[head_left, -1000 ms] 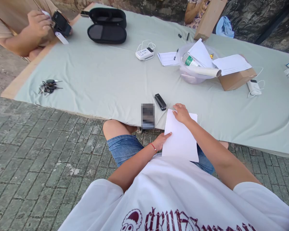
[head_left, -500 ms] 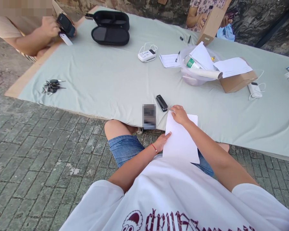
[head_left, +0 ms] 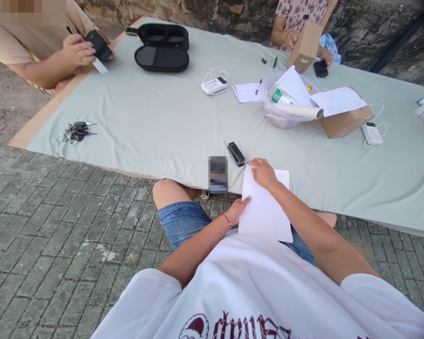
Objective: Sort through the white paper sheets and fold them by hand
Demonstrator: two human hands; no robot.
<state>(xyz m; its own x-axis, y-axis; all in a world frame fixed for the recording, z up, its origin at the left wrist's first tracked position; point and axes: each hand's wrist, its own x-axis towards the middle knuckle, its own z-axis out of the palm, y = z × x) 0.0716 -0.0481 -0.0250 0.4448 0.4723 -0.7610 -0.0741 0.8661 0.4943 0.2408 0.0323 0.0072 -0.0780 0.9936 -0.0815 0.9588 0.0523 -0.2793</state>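
Observation:
A white sheet of paper [head_left: 265,212] hangs over the near edge of the grey-green covered table [head_left: 155,122], above my lap. My left hand [head_left: 237,209] grips the sheet's left edge, fingers under it and thumb on top. My right hand [head_left: 263,172] rests on the sheet's upper left corner with its fingers curled and pressed down on the paper. A black stapler [head_left: 236,154] lies on the table just beyond my right hand. A blurred dark phone [head_left: 218,174] sits at the table edge to the left of the sheet.
Keys [head_left: 77,131] lie at the left. An open black case [head_left: 161,44], a white device with cable [head_left: 214,85], papers, a clear bowl [head_left: 279,113] and a cardboard box [head_left: 346,120] stand further back. Two other people handle objects at the far corners. Brick paving surrounds the table.
My hands and the sheet have barely moved. The view has tilted slightly, showing more of the far person, who now holds a cardboard box upright on the table.

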